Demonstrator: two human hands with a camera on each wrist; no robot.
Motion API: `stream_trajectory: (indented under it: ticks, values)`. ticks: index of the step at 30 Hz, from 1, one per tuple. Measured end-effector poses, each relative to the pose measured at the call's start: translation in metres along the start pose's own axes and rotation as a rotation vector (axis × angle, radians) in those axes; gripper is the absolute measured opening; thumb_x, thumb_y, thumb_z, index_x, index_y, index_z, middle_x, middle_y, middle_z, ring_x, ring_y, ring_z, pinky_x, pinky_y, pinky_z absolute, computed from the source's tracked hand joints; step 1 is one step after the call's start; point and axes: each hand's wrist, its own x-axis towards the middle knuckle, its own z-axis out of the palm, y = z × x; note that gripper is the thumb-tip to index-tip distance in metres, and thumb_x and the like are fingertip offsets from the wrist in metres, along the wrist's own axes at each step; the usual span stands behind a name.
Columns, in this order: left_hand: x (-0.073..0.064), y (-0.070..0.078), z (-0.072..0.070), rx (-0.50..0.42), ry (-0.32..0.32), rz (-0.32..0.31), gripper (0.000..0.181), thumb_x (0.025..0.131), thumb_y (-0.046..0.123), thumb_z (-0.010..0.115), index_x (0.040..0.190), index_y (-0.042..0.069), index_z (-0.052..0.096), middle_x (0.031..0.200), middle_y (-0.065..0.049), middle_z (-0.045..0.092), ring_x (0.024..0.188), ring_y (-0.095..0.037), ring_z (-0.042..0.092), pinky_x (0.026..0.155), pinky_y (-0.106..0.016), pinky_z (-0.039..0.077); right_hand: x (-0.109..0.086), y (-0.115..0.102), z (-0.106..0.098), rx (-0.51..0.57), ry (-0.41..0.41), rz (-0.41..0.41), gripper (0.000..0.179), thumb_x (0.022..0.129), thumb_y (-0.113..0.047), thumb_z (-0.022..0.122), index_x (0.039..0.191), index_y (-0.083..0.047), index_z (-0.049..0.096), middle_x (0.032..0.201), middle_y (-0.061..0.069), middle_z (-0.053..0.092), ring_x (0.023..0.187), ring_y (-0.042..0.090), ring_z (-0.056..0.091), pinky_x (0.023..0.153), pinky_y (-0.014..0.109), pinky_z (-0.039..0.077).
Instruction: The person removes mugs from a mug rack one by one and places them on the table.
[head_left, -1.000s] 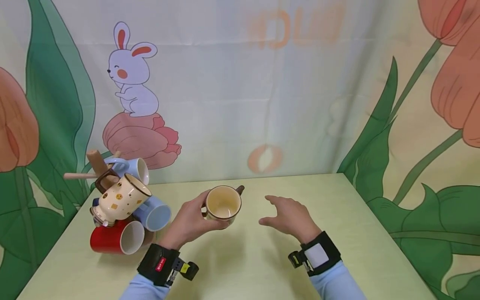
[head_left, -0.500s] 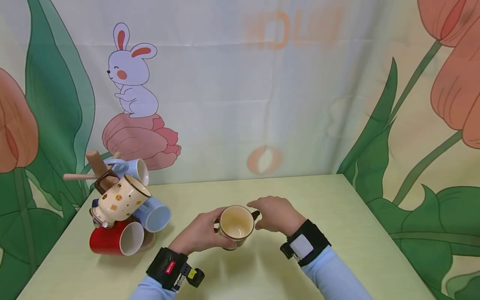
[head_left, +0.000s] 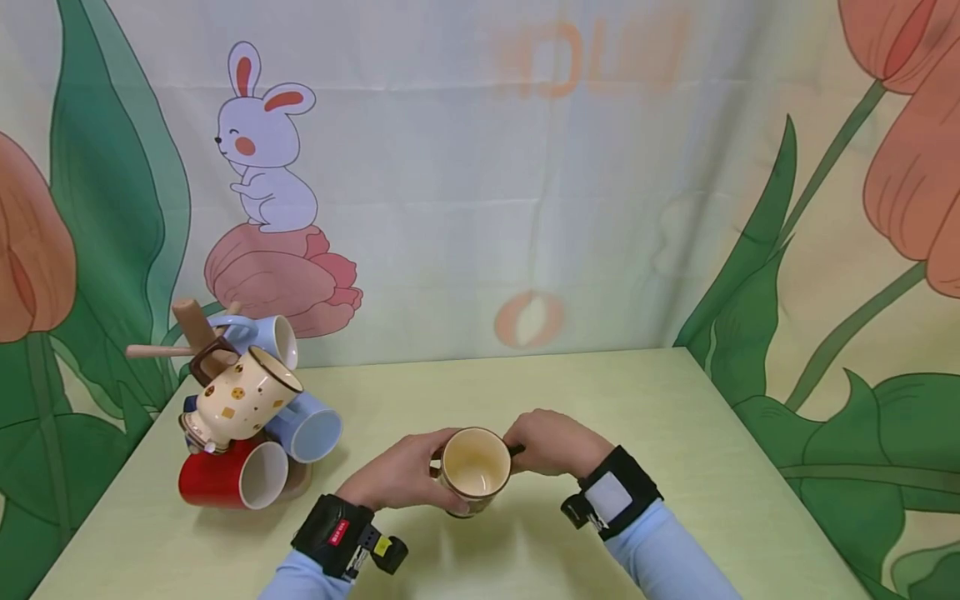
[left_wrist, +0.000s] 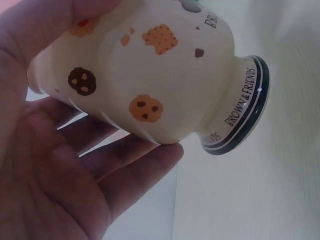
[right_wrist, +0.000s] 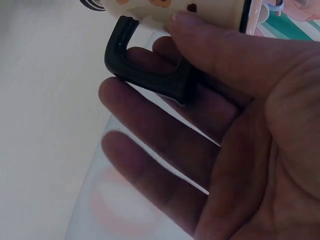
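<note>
L hand (head_left: 401,473) grips mug (head_left: 475,462); R hand (head_left: 557,444), apart 1 s ago, now holds its handle (right_wrist: 146,79): prob. shared support.

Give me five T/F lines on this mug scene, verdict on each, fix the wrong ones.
1. The left hand grips a cream mug. True.
2. That mug's opening faces down. False: it faces up.
3. The right hand is at a dark handle. True.
4. The red mug is on the right side of the head view. False: the red mug is on the left.
5. The backdrop shows a printed rabbit. True.
</note>
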Motion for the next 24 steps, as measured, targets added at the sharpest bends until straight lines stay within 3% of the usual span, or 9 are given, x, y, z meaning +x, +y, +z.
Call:
stream_trajectory:
  ticks: [10,13,18,24]
  values:
    - [0.000,-0.007,-0.002,-0.104,-0.105,-0.038,0.081,0.067,0.020,0.084,0.138,0.013,0.046,0.128,-0.007,0.060,0.120,-0.023,0.051,0.103,-0.056,0.040,-0.002,0.001,0.002,0.059,-0.020,-0.051,0.009,0.082,-0.017,0.073,0.085,-0.011,0.079,0.076,-0.006,0.072,0.061,0.004,0.050,0.057,0.023,0.045]
    - [-0.001,-0.008,-0.004,-0.097,-0.108,-0.039,0.080,0.070,0.021,0.082,0.140,0.011,0.044,0.131,-0.010,0.058,0.123,-0.027,0.049,0.102,-0.060,0.039,-0.003,0.001,0.003,0.063,-0.017,-0.047,0.008,0.082,-0.017,0.073,0.084,-0.012,0.078,0.075,-0.006,0.072,0.061,0.003,0.050,0.056,0.023,0.045]
    - [-0.005,-0.008,-0.006,0.033,-0.013,-0.071,0.078,0.075,0.032,0.078,0.142,0.014,0.044,0.136,-0.011,0.056,0.127,-0.032,0.045,0.102,-0.066,0.034,-0.005,0.005,0.003,0.041,0.030,-0.016,0.007,0.083,-0.014,0.070,0.081,-0.013,0.077,0.072,-0.005,0.072,0.061,0.003,0.055,0.057,0.025,0.049]
    - [-0.008,-0.003,-0.006,0.263,0.115,-0.135,0.076,0.078,0.040,0.074,0.142,0.011,0.045,0.140,-0.013,0.052,0.128,-0.032,0.043,0.103,-0.059,0.037,-0.007,0.012,0.003,0.044,0.094,0.051,0.010,0.085,-0.016,0.068,0.081,-0.011,0.076,0.072,-0.002,0.073,0.061,0.006,0.057,0.058,0.029,0.050]
